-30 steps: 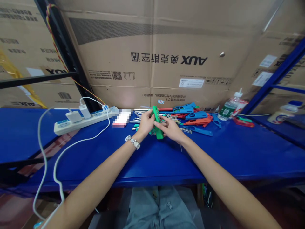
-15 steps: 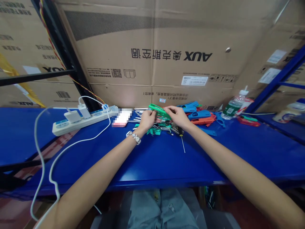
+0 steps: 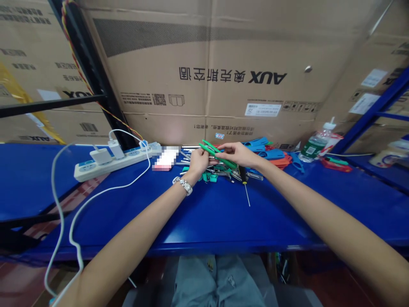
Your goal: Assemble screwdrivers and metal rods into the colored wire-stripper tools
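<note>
Holding the green clip (image 3: 209, 149) well calls for both our hands, as we have them: the left hand (image 3: 198, 163) has its grip closed on the end towards our left, and the right hand (image 3: 239, 154) pinches it farther along. The clip is between our hands, slanted, above the small green parts (image 3: 209, 176) heaped on the table (image 3: 223, 221). Its two long pieces look spread at the left end; we cannot tell how they join under our fingers.

We do best to let the left grip bear the steadying and the right fingertips do the fine work, pressing along the clip, not across it, since thin plastic may twist or spring. Fingers belong clear of the gap. Working low lets a slipped part fall softly. Beneath our right hand lies the screwdriver (image 3: 247, 195), shaft towards us, so that wrist should travel lightly, clear of the blue clips (image 3: 271, 154) beyond.
</note>
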### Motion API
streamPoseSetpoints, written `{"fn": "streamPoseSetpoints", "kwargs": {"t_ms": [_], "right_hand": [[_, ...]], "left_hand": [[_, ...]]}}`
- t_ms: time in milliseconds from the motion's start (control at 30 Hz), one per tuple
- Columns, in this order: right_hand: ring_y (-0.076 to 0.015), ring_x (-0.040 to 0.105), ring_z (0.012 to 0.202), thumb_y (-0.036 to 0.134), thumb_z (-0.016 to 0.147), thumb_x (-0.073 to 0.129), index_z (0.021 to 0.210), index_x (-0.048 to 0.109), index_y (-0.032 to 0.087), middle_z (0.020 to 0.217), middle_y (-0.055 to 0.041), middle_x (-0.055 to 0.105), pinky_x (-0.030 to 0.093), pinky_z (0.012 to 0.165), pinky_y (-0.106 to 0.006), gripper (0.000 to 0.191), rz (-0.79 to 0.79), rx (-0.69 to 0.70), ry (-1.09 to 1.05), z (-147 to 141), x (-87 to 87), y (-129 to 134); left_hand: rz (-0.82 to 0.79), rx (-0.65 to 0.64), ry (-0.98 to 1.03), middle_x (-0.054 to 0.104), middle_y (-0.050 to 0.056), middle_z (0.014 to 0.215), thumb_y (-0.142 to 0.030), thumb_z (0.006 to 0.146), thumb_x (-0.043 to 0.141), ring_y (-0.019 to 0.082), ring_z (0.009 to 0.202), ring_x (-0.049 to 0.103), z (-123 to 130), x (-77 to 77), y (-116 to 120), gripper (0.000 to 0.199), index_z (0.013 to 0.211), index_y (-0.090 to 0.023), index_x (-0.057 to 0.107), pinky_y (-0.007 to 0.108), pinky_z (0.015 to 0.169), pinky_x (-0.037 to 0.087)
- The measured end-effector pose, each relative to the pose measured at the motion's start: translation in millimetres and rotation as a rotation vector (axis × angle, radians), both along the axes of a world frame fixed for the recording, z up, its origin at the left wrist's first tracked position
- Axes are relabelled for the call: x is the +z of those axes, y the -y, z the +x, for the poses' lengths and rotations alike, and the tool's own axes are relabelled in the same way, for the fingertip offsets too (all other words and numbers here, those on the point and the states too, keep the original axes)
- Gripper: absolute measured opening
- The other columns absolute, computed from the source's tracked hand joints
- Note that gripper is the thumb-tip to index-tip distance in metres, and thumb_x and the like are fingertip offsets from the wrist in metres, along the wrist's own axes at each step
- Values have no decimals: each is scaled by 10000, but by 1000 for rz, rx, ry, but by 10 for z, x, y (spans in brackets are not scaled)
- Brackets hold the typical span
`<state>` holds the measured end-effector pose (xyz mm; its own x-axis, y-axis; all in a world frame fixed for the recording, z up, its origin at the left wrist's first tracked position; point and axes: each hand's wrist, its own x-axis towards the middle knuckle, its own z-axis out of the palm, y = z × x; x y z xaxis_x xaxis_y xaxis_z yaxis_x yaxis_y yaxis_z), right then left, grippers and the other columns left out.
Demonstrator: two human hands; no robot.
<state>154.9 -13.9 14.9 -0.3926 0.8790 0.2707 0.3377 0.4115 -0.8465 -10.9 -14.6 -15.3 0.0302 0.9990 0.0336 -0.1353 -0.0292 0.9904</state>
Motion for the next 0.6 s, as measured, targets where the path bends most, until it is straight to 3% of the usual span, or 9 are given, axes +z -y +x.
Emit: {"fn": "streamPoseSetpoints", "kwargs": {"t_ms": [233, 367, 500, 600], "right_hand": [[-155, 639, 687, 423, 864, 717, 976, 805, 203, 895, -50, 764, 524, 541, -255, 261, -49, -62, -51, 76, -6, -159], [-157, 627, 657, 409, 893, 683, 952, 797, 191, 809, -44, 744, 510, 552, -259, 252, -29, -94, 9, 139, 21, -257], [-151, 596, 606, 309, 909, 628, 930, 796, 188, 719, -18, 717, 488, 597, -266, 208, 133, -94, 230, 152, 25, -297], [-194, 669, 781, 199, 832, 690, 1019, 801, 209, 872, -46, 768, 505, 756, -301, 218, 281, -84, 412, 124, 20, -279]], "left_hand": [[-38, -45, -19, 746, 74, 712, -133, 1030, 411, 193, 650, 755, -8, 20, 87, 267, 970, -108, 671, 304, 671, 628], [-63, -71, -44, 736, 72, 669, -70, 1003, 371, 172, 563, 723, -34, 26, 186, 298, 986, -92, 667, 286, 619, 620], [-51, -80, -58, 710, 61, 632, -88, 1000, 400, 145, 516, 687, -91, 24, 232, 264, 981, -85, 663, 259, 598, 608], [8, -70, -108, 691, 52, 640, -141, 1002, 454, 132, 510, 655, -155, 8, 214, 217, 919, -105, 652, 257, 581, 593]]}}
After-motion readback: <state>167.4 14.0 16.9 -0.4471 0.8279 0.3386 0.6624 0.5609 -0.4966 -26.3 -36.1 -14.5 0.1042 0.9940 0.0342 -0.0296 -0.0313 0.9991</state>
